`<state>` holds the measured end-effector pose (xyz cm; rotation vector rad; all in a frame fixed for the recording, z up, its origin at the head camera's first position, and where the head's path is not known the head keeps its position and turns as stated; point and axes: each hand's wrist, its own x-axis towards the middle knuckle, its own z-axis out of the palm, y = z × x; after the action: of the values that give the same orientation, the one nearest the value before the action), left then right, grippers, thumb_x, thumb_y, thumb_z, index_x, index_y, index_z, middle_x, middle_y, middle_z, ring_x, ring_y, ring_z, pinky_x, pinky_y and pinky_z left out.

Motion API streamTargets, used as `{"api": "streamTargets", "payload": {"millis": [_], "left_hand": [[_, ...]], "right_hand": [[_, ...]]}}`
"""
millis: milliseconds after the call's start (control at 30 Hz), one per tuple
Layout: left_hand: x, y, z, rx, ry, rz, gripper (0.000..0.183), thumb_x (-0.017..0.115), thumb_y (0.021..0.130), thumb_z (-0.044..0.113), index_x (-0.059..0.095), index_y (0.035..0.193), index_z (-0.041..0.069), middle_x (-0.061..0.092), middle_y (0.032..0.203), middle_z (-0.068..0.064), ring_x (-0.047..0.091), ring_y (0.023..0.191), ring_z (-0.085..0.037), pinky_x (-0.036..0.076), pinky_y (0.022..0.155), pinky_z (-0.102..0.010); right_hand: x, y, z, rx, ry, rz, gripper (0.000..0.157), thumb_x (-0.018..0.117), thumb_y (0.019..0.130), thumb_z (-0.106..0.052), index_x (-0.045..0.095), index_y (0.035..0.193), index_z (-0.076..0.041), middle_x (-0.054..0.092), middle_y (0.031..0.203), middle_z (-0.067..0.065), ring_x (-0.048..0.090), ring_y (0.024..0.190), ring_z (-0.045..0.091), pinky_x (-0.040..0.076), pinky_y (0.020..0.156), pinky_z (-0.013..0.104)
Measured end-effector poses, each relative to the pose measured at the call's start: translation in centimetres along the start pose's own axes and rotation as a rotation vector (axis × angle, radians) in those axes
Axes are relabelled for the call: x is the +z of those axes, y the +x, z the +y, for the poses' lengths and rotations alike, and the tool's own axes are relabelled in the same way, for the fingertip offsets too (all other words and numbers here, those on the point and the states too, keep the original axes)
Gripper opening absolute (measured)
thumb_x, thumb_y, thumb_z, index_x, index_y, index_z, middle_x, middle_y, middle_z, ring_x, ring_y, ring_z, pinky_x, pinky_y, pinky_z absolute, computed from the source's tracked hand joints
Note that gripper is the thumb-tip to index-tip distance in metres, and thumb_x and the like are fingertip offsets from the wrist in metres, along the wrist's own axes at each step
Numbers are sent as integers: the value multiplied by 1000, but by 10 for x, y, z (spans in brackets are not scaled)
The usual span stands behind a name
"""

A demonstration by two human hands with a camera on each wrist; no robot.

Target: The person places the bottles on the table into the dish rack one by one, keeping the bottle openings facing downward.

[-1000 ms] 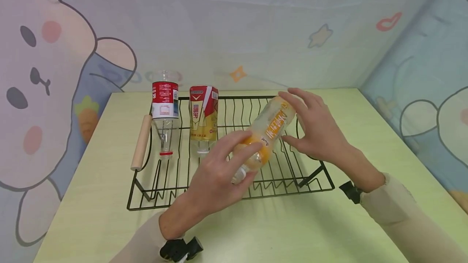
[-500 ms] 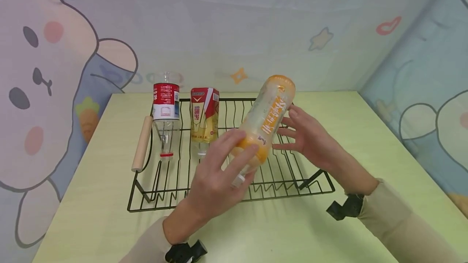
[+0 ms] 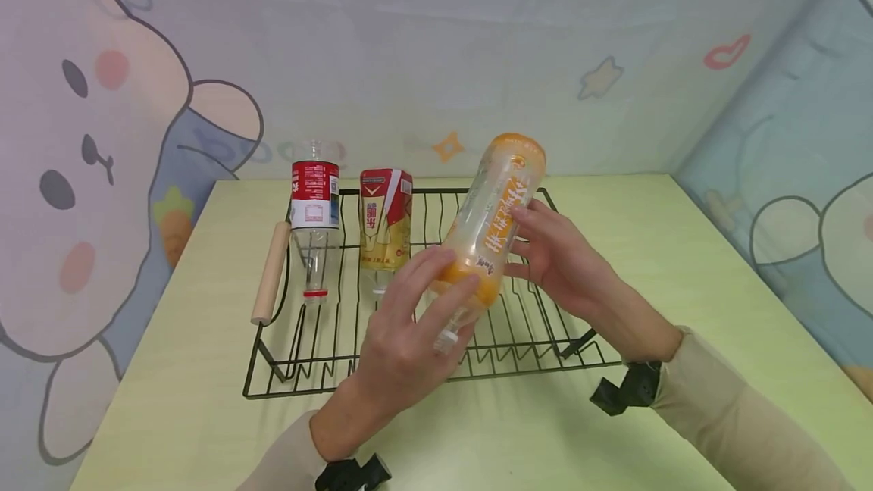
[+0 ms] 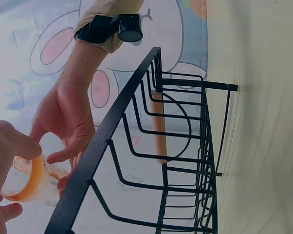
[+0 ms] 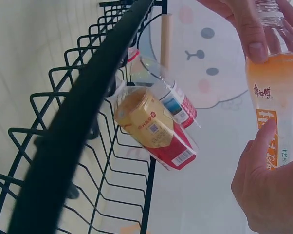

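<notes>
A clear plastic bottle [image 3: 492,214] with an orange-and-white label tilts above the rack, base up and to the right, neck down. My left hand [image 3: 409,324] grips it near the neck. My right hand [image 3: 562,260] holds its middle, thumb on the label and fingers behind. The right wrist view shows the right thumb [image 5: 265,141] against the label and the neck pointing up. Two bottles lie on the black wire rack [image 3: 477,377], necks toward me: a clear one with a red-and-white label [image 3: 315,199] and a yellow-and-red one [image 3: 386,222].
On the rack's left side is a wooden handle [image 3: 271,273]. Light green table [image 3: 511,438] surface extends around the rack. Behind stands a cartoon-printed backdrop [image 3: 423,59]. The left wrist view shows the rack's bars [image 4: 161,131] close beside the hands.
The orange-labelled bottle has risen off the rack, its base tilting up. My right hand has slid from the base end down to the bottle's middle. The left hand keeps its hold.
</notes>
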<state>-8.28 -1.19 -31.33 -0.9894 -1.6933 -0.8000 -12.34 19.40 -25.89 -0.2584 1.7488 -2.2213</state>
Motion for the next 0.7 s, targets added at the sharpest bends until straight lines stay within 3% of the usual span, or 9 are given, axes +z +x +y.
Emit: {"api": "streamTargets", "payload": {"millis": [133, 300, 433, 533, 700], "left_hand": [[-7, -1, -1, -58, -33, -69, 66, 88, 65, 16, 57, 122, 5, 52, 125, -18, 53, 116, -33, 53, 90, -37], [-36, -13, -11, -195, -15, -252, 79, 87, 67, 36, 52, 131, 8, 49, 133, -14, 47, 124, -30, 50, 93, -41], [-61, -30, -27, -316, 60, -353, 69, 66, 85, 52, 49, 135, 7, 49, 134, -13, 47, 123, -30, 51, 90, -44], [-76, -43, -38, -407, 107, -411, 66, 46, 93, 57, 48, 136, 7, 48, 133, -13, 46, 122, -30, 48, 91, -46], [-88, -54, -48, -474, 160, -479, 59, 67, 89, 39, 50, 135, 8, 49, 132, -13, 46, 123, -30, 48, 89, -50]], "right_hand": [[-2, -1, -8, -28, -47, 34, 44, 47, 98, -29, 37, 138, -13, 56, 117, 3, 60, 103, 19, 53, 83, 35], [-12, 0, -18, -61, -121, 90, 49, 48, 98, -26, 33, 143, -14, 54, 121, 5, 60, 105, 21, 54, 84, 35], [-23, 7, -22, -43, -189, 150, 59, 55, 97, -23, 28, 148, -14, 54, 125, 8, 61, 107, 22, 55, 83, 35], [-30, 17, -21, -7, -258, 191, 66, 61, 94, -24, 25, 149, -15, 52, 129, 12, 60, 108, 23, 56, 82, 35], [-40, 34, -14, 33, -351, 247, 74, 67, 91, -25, 24, 150, -18, 49, 135, 16, 57, 114, 28, 56, 82, 39]]}}
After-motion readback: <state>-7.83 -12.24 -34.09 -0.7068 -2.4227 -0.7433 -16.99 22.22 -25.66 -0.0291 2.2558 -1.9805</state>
